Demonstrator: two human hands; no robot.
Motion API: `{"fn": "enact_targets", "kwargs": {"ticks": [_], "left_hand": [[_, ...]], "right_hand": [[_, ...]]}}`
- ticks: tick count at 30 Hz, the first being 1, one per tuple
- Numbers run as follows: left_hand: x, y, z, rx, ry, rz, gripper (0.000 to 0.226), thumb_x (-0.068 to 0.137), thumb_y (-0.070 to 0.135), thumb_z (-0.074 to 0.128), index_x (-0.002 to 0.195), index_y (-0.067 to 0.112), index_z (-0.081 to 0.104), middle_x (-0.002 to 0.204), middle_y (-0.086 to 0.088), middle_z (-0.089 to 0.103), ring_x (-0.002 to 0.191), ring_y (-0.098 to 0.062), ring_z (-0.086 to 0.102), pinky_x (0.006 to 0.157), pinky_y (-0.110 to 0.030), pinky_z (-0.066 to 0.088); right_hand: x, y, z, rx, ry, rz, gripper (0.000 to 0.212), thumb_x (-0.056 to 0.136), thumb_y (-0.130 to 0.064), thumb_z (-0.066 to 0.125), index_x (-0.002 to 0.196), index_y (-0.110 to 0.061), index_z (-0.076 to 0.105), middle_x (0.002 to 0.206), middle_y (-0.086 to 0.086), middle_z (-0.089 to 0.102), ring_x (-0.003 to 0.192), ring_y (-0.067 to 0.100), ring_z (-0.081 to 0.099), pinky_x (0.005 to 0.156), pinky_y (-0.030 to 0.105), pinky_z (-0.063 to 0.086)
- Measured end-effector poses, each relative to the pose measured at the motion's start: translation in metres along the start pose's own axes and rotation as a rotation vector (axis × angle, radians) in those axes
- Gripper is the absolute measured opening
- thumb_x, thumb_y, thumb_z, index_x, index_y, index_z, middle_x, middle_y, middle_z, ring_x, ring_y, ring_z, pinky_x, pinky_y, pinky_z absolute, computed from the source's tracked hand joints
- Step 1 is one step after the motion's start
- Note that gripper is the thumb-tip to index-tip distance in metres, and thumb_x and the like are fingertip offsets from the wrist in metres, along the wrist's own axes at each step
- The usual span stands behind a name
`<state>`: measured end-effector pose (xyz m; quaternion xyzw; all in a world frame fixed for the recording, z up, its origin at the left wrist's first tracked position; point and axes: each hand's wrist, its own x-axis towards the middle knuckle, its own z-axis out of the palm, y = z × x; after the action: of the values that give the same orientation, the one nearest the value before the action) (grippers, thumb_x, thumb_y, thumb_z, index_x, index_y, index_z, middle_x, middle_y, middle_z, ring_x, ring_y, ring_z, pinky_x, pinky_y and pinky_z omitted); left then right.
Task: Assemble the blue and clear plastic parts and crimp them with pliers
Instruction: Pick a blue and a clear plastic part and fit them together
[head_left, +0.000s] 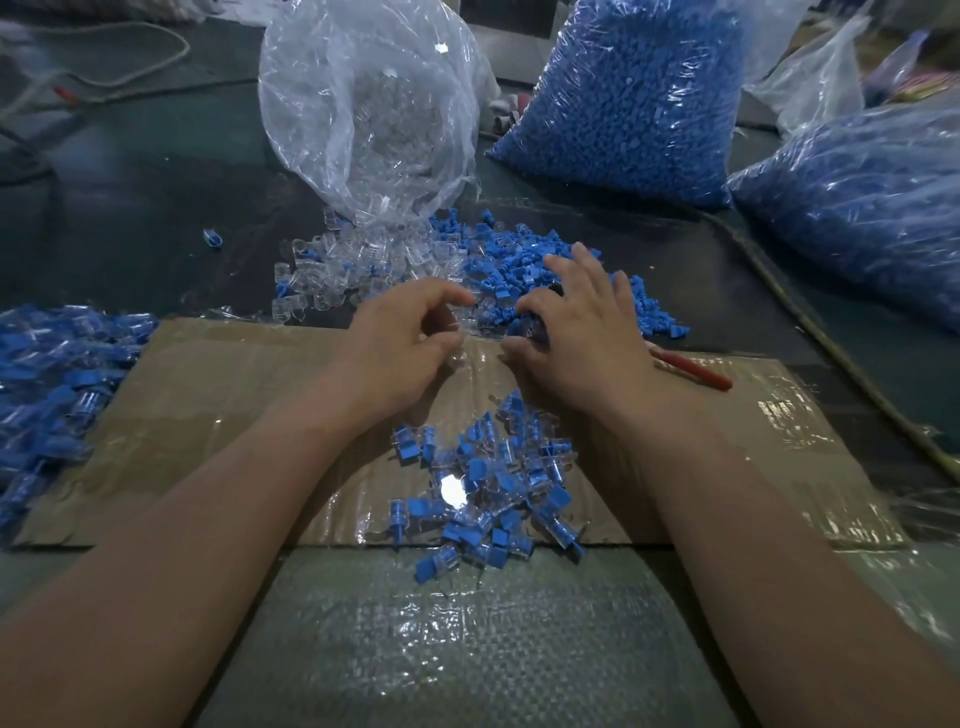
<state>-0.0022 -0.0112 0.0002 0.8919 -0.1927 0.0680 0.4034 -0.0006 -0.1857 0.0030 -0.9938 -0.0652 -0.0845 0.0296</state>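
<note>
My left hand (410, 338) hovers at the far edge of the cardboard with its fingers curled, thumb and forefinger pinched on a small clear plastic part (461, 321). My right hand (582, 322) lies with fingers spread on the loose pile of blue parts (498, 270). A dark piece shows under its thumb and forefinger, and I cannot tell whether it grips anything. The red-handled pliers (696, 375) stick out from under the right wrist. Loose clear parts (337, 260) lie to the left of the blue ones. A heap of assembled blue-and-clear pieces (493, 483) sits between my forearms.
An open clear bag (363, 104) spills clear parts at the back. Two full bags of blue parts (634, 93) (857, 208) stand at the back right. More assembled pieces in plastic (57, 374) lie at the left. The taped cardboard sheet (234, 415) covers the work area.
</note>
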Motion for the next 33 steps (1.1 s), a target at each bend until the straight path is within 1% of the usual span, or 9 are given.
{"fn": "enact_targets", "kwargs": {"ticks": [6,10,13,21,25,27,30,32,33], "left_hand": [[-0.003,0.002,-0.001,-0.041,0.006,-0.008,0.030,0.085,0.009,0.063,0.114,0.018,0.059,0.079,0.014,0.055,0.074,0.004,0.052,0.070,-0.007,0.039],[-0.003,0.001,-0.002,-0.065,0.008,-0.011,0.030,0.084,0.009,0.064,0.113,0.018,0.059,0.078,0.014,0.057,0.073,0.004,0.054,0.067,-0.003,0.042],[-0.003,0.001,-0.001,-0.071,0.003,-0.008,0.029,0.084,0.009,0.064,0.111,0.017,0.060,0.078,0.014,0.057,0.073,0.004,0.054,0.068,-0.002,0.041],[-0.005,0.003,-0.002,-0.073,0.008,-0.006,0.029,0.083,0.009,0.066,0.110,0.017,0.061,0.077,0.015,0.057,0.072,0.003,0.055,0.071,-0.007,0.044],[-0.004,0.003,-0.001,-0.064,0.016,0.004,0.028,0.083,0.010,0.066,0.109,0.017,0.061,0.078,0.014,0.058,0.074,0.002,0.056,0.074,-0.012,0.046],[-0.004,0.002,-0.001,-0.064,0.022,0.000,0.028,0.082,0.010,0.067,0.108,0.018,0.061,0.079,0.014,0.059,0.075,0.002,0.057,0.073,-0.011,0.045],[-0.004,0.000,0.000,-0.071,0.020,-0.013,0.027,0.080,0.009,0.069,0.104,0.017,0.061,0.078,0.013,0.059,0.073,0.003,0.057,0.070,-0.008,0.045],[-0.004,0.000,0.000,-0.073,0.009,-0.002,0.025,0.078,0.007,0.071,0.099,0.017,0.060,0.076,0.013,0.059,0.071,0.002,0.057,0.068,-0.006,0.045],[-0.004,0.000,0.000,-0.077,0.000,0.001,0.025,0.077,0.006,0.071,0.096,0.017,0.059,0.076,0.013,0.059,0.072,0.002,0.057,0.069,-0.006,0.045]], "right_hand": [[0.014,-0.008,0.001,-0.074,-0.079,0.027,0.040,0.089,-0.049,0.048,0.112,-0.018,0.056,0.152,0.009,0.020,0.142,0.025,0.001,0.112,0.052,0.000],[0.021,-0.011,0.001,-0.077,-0.059,0.007,0.019,0.091,-0.027,0.053,0.104,-0.014,0.061,0.148,0.008,0.029,0.142,0.022,0.007,0.112,0.050,-0.001],[0.021,-0.013,0.006,-0.044,-0.016,0.002,0.018,0.089,-0.015,0.052,0.101,-0.012,0.064,0.143,0.006,0.037,0.141,0.020,0.012,0.112,0.049,-0.002],[0.015,-0.010,-0.007,0.046,-0.109,-0.098,0.006,0.089,-0.025,0.054,0.093,-0.027,0.059,0.148,0.003,0.029,0.142,0.021,0.005,0.110,0.053,-0.009],[0.014,-0.009,-0.013,0.031,-0.159,-0.207,0.010,0.088,-0.032,0.056,0.097,-0.029,0.060,0.148,0.001,0.030,0.142,0.019,0.006,0.110,0.052,-0.010],[0.013,-0.010,-0.014,0.032,-0.168,-0.221,0.017,0.087,-0.042,0.056,0.096,-0.028,0.060,0.146,0.000,0.032,0.142,0.019,0.008,0.110,0.051,-0.009],[0.010,-0.011,-0.012,0.052,-0.131,-0.237,0.019,0.087,-0.041,0.055,0.095,-0.024,0.061,0.143,-0.001,0.036,0.141,0.018,0.011,0.111,0.048,-0.008],[0.006,-0.010,-0.009,0.041,-0.063,-0.264,0.018,0.088,-0.037,0.056,0.094,-0.021,0.062,0.136,-0.001,0.044,0.138,0.018,0.021,0.112,0.041,-0.002],[0.003,-0.009,-0.008,0.071,0.004,-0.267,0.016,0.087,-0.034,0.058,0.091,-0.019,0.061,0.127,0.000,0.051,0.129,0.018,0.032,0.110,0.035,0.009]]}}
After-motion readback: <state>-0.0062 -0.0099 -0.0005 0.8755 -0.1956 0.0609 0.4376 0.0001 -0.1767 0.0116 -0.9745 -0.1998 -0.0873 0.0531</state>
